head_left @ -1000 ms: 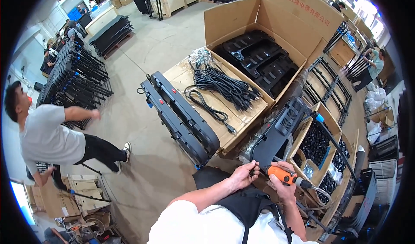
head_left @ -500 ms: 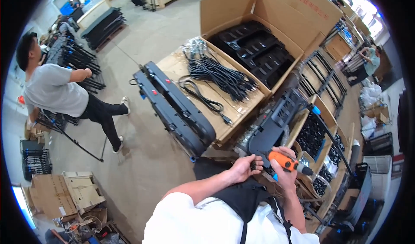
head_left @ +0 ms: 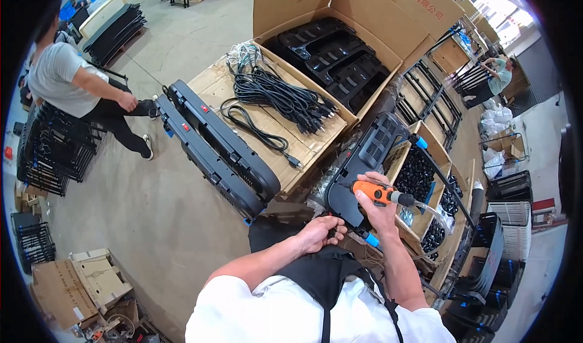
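Many power cables lie on cardboard above grey workshop floor; right grip clamped on orange screwdriver over black vented housing; left grip beside housing's near end, cannot tell if clamped.

The right hand grips an orange power tool with a hose at its rear over a dark housing, while the left hand curls its fingers near the housing's lower end. Two long dark housings stand side by side next to a bundle of black cables on cardboard. Beyond lies an open carton of black parts; at left, a person in a grey shirt is mid-stride.
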A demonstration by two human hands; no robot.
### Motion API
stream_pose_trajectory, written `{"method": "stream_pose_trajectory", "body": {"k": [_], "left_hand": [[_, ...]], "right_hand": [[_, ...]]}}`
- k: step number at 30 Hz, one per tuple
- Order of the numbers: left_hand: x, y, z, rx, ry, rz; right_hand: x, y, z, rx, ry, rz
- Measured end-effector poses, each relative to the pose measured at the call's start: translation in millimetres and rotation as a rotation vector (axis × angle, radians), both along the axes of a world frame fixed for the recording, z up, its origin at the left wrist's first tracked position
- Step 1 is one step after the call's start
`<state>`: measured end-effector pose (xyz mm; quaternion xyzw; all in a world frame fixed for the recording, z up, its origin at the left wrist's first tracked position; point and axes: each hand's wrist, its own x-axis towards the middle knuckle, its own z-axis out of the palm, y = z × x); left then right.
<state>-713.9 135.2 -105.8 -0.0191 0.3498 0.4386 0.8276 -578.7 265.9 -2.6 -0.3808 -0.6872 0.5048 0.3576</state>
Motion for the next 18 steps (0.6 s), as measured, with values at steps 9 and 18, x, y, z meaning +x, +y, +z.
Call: {"method": "stream_pose_trajectory", "body": {"k": [9, 18], "left_hand": [[-13.8, -2.9, -8.3, 0.109, -0.001, -0.022], [-23.4, -4.5, -11.0, 0.138, 0.064, -0.102]], "right_hand": [[-17.2, 14.4, -15.7, 0.036, -0.073, 0.068], [-24.6, 14.4, -11.8, 0.134, -0.156, 0.098]]}}
